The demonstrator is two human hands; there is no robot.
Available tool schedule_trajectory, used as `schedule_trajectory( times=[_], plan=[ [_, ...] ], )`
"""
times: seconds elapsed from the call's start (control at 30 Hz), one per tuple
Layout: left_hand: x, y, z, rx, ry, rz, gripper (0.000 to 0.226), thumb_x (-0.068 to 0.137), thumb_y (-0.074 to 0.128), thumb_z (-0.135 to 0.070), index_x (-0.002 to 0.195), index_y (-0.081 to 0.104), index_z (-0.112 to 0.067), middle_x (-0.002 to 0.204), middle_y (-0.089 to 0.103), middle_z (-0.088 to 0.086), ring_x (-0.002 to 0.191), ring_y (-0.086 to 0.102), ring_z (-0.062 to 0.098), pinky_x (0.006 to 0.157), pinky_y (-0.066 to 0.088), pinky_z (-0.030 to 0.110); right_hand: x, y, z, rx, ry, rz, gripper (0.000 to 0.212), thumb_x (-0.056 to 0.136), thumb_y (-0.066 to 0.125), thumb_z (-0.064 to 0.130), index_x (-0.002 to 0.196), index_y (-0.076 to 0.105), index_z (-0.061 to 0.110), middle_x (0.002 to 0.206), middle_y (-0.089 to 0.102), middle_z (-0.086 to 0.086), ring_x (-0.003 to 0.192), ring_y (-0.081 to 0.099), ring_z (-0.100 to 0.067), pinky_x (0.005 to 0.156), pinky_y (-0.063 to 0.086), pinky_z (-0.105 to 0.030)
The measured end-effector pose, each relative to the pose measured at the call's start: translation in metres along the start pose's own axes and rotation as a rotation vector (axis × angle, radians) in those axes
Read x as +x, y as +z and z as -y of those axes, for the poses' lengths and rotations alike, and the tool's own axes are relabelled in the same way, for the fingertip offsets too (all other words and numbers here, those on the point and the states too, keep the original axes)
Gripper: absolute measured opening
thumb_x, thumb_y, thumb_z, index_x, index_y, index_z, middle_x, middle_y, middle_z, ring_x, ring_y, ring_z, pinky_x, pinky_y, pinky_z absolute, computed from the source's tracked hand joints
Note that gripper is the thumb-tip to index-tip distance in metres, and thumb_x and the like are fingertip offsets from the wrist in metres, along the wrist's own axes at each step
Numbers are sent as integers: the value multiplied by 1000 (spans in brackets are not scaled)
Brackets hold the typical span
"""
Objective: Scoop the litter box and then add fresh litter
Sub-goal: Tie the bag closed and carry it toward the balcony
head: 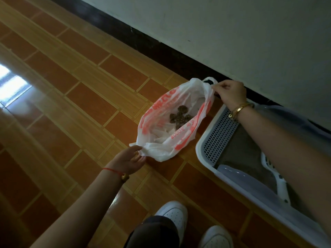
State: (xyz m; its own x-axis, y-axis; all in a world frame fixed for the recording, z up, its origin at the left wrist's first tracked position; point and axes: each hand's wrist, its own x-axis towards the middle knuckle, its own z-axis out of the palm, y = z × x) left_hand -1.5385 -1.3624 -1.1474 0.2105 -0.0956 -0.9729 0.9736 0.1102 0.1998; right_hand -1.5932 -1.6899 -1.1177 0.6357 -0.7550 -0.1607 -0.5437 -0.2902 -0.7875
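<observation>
A white plastic bag [161,149] with red print lies open on the floor in the head view. Dark clumps of waste [179,116] sit inside it on crumpled white paper. My left hand [128,161] pinches the bag's near handle. At the far end my right hand [230,93] grips the other handle by the wall, so the mouth is stretched open between both hands. The white litter box [202,151] stands to the right of the bag, with a grey grid step [220,138] and grey litter [241,151] partly hidden under my right forearm.
A white scoop [268,167] lies in the box beside my arm. A pale wall [232,33] with a dark skirting [143,42] runs behind the bag and box. My white shoes [172,213] stand at the bottom on the brown tiled floor [71,104].
</observation>
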Motion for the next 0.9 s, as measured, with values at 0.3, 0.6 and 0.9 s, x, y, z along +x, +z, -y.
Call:
schedule_trajectory(
  times=[0.3, 0.6, 0.9],
  plan=[
    [-28, 16, -9, 306, 538, -115, 4, 94, 60, -13, 94, 60, -9, 98, 63, 11, 88, 62, 21, 79, 54, 30, -5, -1, 12, 496, 265, 84, 11, 75, 74, 12, 82, 67, 18, 105, 69, -11, 101, 66, -27, 89, 54, -45],
    [-69, 30, -23, 503, 1048, -17, 7, 96, 57, -24, 94, 61, -19, 97, 61, 5, 91, 59, 20, 82, 51, 29, -22, -19, 41, 888, 452, 141, 13, 81, 43, -1, 81, 56, 0, 83, 55, -14, 76, 59, -25, 68, 52, -34],
    [-111, 60, -22, 679, 1310, 175, 16, 100, 49, -29, 100, 65, -22, 101, 65, -8, 97, 62, 9, 85, 50, 26, -42, -22, 65, 557, 188, 126, 13, 82, 61, 12, 70, 62, 7, 67, 60, -1, 70, 57, -15, 62, 48, -27]
  ],
)
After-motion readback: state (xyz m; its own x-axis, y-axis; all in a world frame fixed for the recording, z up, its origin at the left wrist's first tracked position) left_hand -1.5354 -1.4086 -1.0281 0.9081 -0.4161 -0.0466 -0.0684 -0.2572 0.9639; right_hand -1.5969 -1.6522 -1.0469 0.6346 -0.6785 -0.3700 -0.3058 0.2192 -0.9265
